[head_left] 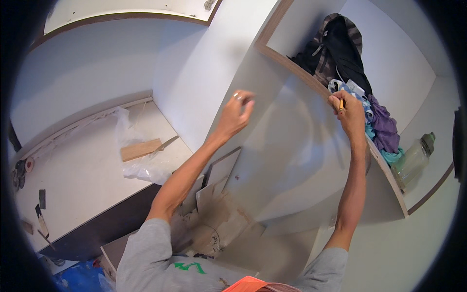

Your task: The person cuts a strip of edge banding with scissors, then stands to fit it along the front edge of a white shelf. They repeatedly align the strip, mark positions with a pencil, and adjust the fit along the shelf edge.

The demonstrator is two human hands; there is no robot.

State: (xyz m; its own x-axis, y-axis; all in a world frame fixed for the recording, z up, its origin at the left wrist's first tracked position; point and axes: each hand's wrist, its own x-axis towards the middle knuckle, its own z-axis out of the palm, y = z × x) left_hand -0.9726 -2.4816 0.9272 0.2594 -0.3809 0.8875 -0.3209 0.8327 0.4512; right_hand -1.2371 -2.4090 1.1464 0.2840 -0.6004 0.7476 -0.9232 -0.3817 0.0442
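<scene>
My left hand (236,111) is raised in front of the pale wall panel, fingers curled and partly blurred, with a ring showing; whether anything is in it I cannot make out. My right hand (346,109) grips a yellow pencil (342,104) at the wooden front edge (311,80) of the right-hand shelf. Beside it on that shelf lie bunched clothes (384,124) in purple, teal and checked blue, with a black and camouflage backpack (340,48) behind them and a clear bottle with a green lid (411,160) nearer me.
A white worktop (73,194) at left carries a wood offcut (138,150), thin plastic sheeting, a knife-like tool (42,219) and tape (29,165). An open cabinet (126,12) hangs above. Loose boards (219,170) lean below my hands; blue sheeting (80,277) lies at lower left.
</scene>
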